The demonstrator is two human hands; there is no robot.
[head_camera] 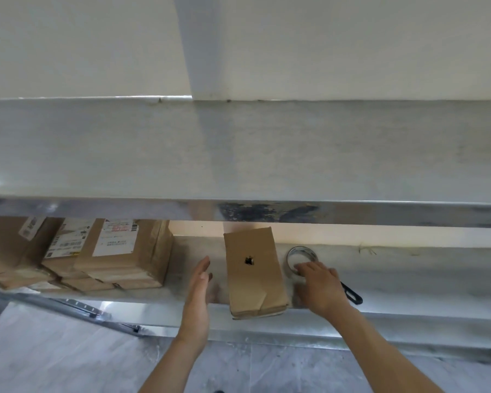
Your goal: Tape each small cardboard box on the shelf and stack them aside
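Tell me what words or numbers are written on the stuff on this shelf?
None can be read.
White shipping label on the rightmost stacked brown cardboard box: red and black print with a barcode, too blurred.
White label on the middle stacked box: barcodes and small print, too blurred.
Tilted white label on the left stacked box: barcode only, too blurred.
Lone brown cardboard box with a dark hole: no text.

upper shelf [238, 154] overhead, box stack [111, 256] left
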